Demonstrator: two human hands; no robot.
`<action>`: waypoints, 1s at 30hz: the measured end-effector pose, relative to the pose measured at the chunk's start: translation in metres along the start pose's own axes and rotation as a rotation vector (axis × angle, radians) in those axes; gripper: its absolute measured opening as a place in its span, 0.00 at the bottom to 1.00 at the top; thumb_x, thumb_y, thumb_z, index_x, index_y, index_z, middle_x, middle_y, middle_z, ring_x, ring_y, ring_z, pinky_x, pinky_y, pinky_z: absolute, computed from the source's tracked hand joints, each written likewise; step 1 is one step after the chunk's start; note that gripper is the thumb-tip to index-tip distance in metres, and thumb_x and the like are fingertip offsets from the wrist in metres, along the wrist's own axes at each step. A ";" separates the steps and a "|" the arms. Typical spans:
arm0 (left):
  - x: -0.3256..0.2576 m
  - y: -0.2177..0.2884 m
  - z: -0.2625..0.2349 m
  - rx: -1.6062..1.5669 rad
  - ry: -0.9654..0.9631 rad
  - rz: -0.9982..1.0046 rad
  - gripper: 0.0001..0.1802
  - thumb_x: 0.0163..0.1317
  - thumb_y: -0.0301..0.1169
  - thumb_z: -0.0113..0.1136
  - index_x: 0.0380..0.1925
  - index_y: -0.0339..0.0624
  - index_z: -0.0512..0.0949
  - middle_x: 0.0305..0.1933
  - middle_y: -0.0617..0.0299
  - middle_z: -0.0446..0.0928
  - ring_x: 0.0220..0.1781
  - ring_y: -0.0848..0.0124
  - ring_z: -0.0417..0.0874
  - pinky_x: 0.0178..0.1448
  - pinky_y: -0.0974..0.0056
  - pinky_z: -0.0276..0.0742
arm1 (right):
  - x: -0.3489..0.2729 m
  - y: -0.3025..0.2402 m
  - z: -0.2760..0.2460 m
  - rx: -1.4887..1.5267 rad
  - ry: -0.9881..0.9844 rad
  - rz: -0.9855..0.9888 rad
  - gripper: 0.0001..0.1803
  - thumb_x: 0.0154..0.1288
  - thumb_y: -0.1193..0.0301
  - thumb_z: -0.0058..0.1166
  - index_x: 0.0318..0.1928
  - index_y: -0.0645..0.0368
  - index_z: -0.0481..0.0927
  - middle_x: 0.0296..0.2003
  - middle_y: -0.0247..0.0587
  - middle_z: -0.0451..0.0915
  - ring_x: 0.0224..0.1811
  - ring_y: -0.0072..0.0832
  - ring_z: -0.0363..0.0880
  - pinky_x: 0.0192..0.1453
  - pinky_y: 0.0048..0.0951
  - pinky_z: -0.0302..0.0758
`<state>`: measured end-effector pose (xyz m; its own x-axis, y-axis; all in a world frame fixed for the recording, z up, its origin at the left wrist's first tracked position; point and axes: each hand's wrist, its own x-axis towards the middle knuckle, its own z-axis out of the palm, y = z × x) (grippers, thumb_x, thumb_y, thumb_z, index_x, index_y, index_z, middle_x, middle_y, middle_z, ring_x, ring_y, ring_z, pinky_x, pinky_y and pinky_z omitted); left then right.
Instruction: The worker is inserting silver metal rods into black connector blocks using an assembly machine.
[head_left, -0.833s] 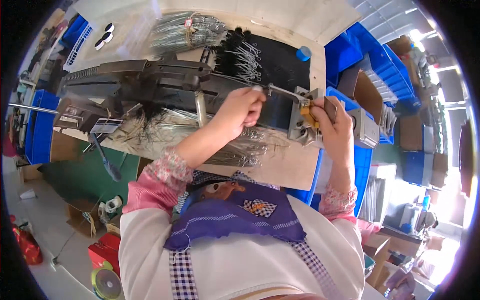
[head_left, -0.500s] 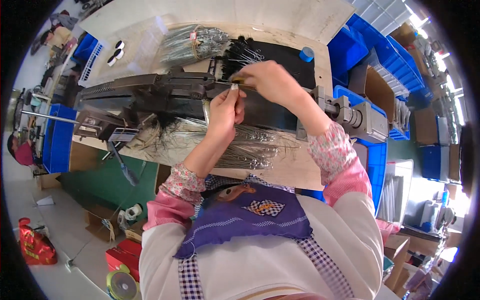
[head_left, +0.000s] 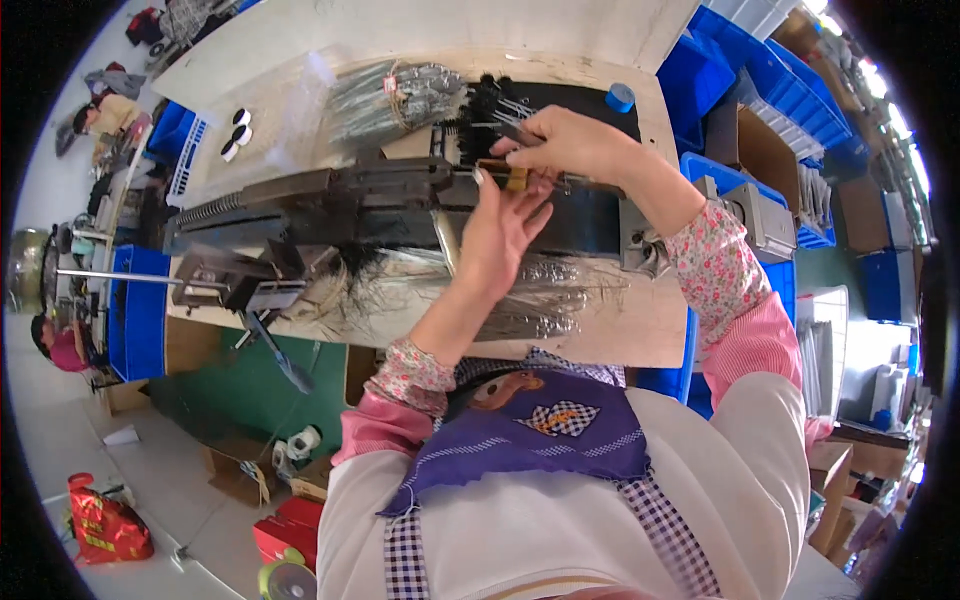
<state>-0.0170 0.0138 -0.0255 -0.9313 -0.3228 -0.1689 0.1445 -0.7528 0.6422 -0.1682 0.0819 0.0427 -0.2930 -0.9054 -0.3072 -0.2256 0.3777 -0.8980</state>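
Note:
A long dark metal fixture (head_left: pixel 385 185) runs across the wooden workbench. My left hand (head_left: pixel 497 238) is beside its right end with the fingers spread and the thumb up, close to a small brass-coloured piece (head_left: pixel 516 178). Just above and to the right is my right hand (head_left: pixel 580 145), thumb and fingers pinched together over the brass piece. What they grip is dark, partly hidden and too small to name. Black bristle brushes (head_left: pixel 480 125) with twisted wire stems lie behind my hands. Several looped metal wires (head_left: pixel 545 300) rest in front of the fixture.
A tied bundle of wires (head_left: pixel 400 100) lies at the back beside a clear plastic tray (head_left: pixel 275 120) and white-and-black round parts (head_left: pixel 241 135). Blue tape (head_left: pixel 620 97) sits at back right. A metal cylinder unit (head_left: pixel 755 220) and blue bins (head_left: pixel 695 75) stand right.
My left hand has gone from a pinch to spread fingers. My right hand remains pinched near the fixture's end, and the brass-coloured piece shows more clearly. The whole view has shifted a little.

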 end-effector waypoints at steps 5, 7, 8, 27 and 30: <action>-0.005 0.026 0.006 -0.437 -0.030 -0.104 0.51 0.67 0.63 0.35 0.63 0.16 0.48 0.69 0.36 0.55 0.74 0.50 0.55 0.76 0.50 0.52 | -0.020 -0.010 -0.009 -0.797 0.519 -0.217 0.24 0.65 0.51 0.52 0.54 0.52 0.78 0.41 0.61 0.78 0.49 0.53 0.77 0.53 0.45 0.72; -0.010 0.035 0.001 -0.564 -0.047 -0.134 0.51 0.66 0.64 0.39 0.60 0.16 0.50 0.64 0.39 0.60 0.71 0.52 0.59 0.75 0.52 0.56 | -0.026 -0.010 -0.005 -0.901 0.611 -0.249 0.24 0.62 0.55 0.53 0.54 0.54 0.78 0.43 0.56 0.76 0.45 0.49 0.77 0.51 0.43 0.73; -0.014 0.035 0.003 -0.541 -0.080 -0.123 0.47 0.67 0.62 0.38 0.59 0.19 0.56 0.63 0.42 0.63 0.69 0.54 0.62 0.74 0.54 0.58 | -0.033 -0.011 0.003 -1.291 0.584 -0.401 0.22 0.60 0.60 0.54 0.53 0.54 0.78 0.42 0.54 0.76 0.42 0.47 0.76 0.49 0.42 0.74; -0.029 0.039 0.000 -0.388 0.001 0.066 0.35 0.71 0.55 0.37 0.55 0.27 0.65 0.61 0.48 0.67 0.66 0.60 0.67 0.74 0.57 0.59 | -0.021 -0.010 0.031 -0.779 0.495 -0.527 0.06 0.54 0.71 0.58 0.34 0.52 0.85 0.29 0.33 0.79 0.36 0.32 0.79 0.51 0.35 0.65; -0.029 0.041 -0.001 -0.354 -0.011 0.046 0.35 0.71 0.55 0.38 0.54 0.27 0.66 0.61 0.47 0.68 0.66 0.60 0.67 0.73 0.58 0.59 | -0.024 -0.010 0.030 -0.773 0.503 -0.533 0.06 0.54 0.71 0.58 0.34 0.52 0.85 0.29 0.33 0.79 0.36 0.32 0.78 0.52 0.35 0.65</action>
<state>0.0158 -0.0080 0.0046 -0.9245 -0.3559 -0.1365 0.2912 -0.8906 0.3493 -0.1305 0.0942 0.0494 -0.2927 -0.8727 0.3907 -0.9148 0.1368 -0.3800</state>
